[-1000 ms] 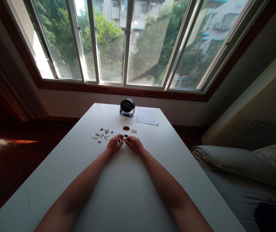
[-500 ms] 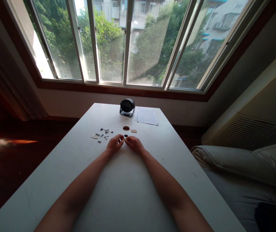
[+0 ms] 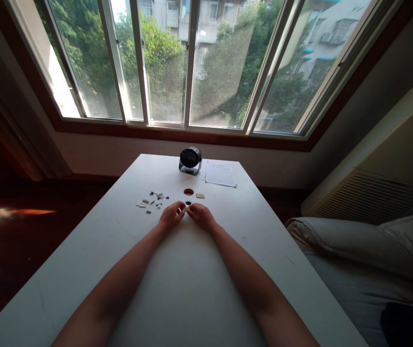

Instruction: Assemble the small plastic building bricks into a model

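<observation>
My left hand (image 3: 172, 215) and my right hand (image 3: 201, 215) meet near the table's middle, thumbs and fingers pinched together. Between the fingertips is a small tan building-block piece (image 3: 187, 208), partly covered by the fingers; its exact shape is too small to make out. Just beyond it shows a small dark round shape (image 3: 188, 203). A tan block plate (image 3: 200, 196) lies flat a little past my right hand. To the left of my left hand, several small grey, black and tan block pieces (image 3: 146, 201) are scattered on the table.
The white table (image 3: 188, 279) has a round brown spot (image 3: 189, 192) that looks like a hole. A small black fan (image 3: 190, 160) stands at the far edge, beside a printed sheet of paper (image 3: 220, 174). A cushioned seat (image 3: 358, 241) is to the right, a window (image 3: 220, 72) ahead.
</observation>
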Demonstrator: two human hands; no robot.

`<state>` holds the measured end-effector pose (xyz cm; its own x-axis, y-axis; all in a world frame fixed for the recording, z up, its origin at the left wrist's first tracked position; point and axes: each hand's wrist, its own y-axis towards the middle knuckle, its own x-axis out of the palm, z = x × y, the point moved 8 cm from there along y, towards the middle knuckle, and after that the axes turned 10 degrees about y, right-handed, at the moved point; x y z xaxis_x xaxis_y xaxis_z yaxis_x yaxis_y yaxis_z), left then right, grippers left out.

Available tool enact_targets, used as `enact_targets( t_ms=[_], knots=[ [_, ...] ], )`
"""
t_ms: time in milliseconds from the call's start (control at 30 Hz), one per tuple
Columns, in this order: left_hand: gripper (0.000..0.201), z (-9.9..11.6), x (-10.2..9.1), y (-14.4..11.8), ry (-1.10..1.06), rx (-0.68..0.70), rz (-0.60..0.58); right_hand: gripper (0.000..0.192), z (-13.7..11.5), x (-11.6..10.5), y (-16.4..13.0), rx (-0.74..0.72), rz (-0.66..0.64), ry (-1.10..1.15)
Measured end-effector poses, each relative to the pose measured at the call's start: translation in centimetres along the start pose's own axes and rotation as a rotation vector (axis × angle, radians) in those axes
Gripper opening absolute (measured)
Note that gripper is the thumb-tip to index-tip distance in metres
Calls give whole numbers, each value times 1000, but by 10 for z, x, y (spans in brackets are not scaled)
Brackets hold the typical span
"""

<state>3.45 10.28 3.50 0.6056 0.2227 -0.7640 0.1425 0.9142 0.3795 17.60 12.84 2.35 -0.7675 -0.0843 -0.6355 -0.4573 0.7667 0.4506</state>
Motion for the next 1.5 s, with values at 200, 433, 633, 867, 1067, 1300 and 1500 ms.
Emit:
enact_targets(
  t_ms=[200, 433, 633, 867, 1067, 1300, 1500],
  knots=[
    [18, -2, 5, 1, 1, -8, -37, 19, 1, 1, 0, 20, -9, -1],
    [19, -3, 6, 1, 0, -7, -30, 21, -1, -1, 0, 5, 0, 2],
    [18, -4, 6, 1, 1, -3, -29, 20, -1, -1, 1, 18, 3, 2],
    [20, -5, 6, 1, -2, -15, -38, 21, 0, -1, 1, 15, 3, 1],
    [20, -6, 7, 1, -3, -15, -39, 20, 1, 0, 1, 18, -3, 11],
    [21, -5, 7, 1, -2, -27, -42, 20, 2, 1, 1, 21, -8, 9],
    [21, -5, 6, 1, -3, -34, -47, 20, 2, 1, 1, 24, -4, 14]
  ],
)
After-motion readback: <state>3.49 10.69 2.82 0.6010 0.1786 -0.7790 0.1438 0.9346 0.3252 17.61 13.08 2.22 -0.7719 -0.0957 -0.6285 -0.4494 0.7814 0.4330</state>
